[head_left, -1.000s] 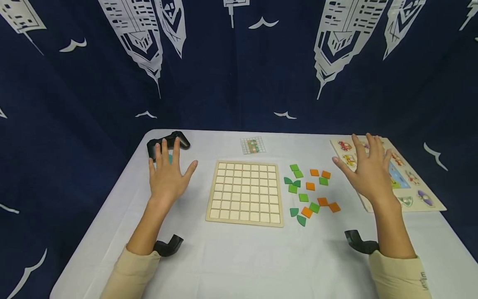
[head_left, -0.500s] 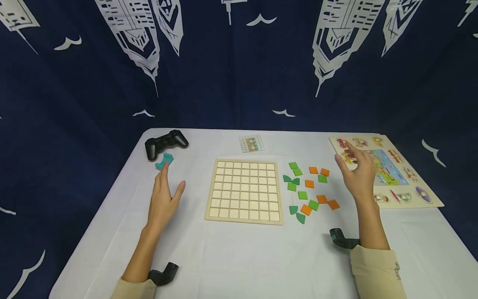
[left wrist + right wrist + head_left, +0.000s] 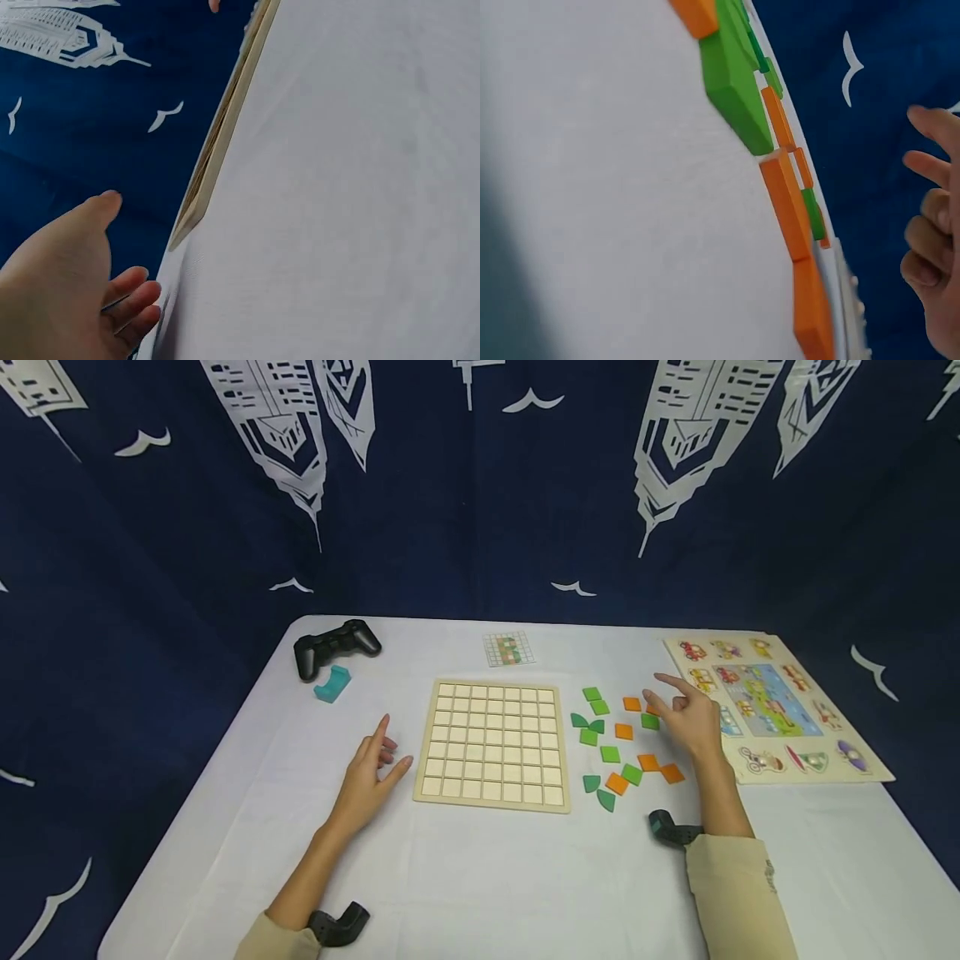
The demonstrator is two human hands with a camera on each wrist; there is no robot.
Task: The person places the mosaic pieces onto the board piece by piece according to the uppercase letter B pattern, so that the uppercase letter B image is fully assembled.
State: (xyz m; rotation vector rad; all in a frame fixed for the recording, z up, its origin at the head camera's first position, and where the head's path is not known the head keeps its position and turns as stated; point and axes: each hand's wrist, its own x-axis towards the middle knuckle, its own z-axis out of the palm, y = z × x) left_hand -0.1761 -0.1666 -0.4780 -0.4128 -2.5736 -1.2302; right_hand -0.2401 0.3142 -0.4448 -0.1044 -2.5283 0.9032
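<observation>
A square wooden grid board (image 3: 491, 746) lies at the middle of the table. My left hand (image 3: 366, 787) hovers just left of it, index finger and thumb extended, other fingers loosely bent, holding nothing. On the right, my right hand (image 3: 692, 722) hovers over the table beside the loose tiles, thumb and index finger apart and the rest curled in, also holding nothing. Those tiles are orange squares (image 3: 623, 732), light green squares (image 3: 632, 775) and dark green curved pieces (image 3: 606, 800). In the right wrist view, orange tiles (image 3: 786, 202) lie below the hand's level.
A small printed grid card (image 3: 509, 649) lies behind the board. At the back left are a black game controller (image 3: 336, 648) and a teal curved block (image 3: 332, 684). A picture puzzle board (image 3: 810, 752) lies at the right edge of the white table (image 3: 480, 885).
Both hands, earlier spread with fingers up, have lowered. The left moved right and nearer, toward the grid board; the right moved left, off the puzzle board toward the tiles. Their fingers have bent.
</observation>
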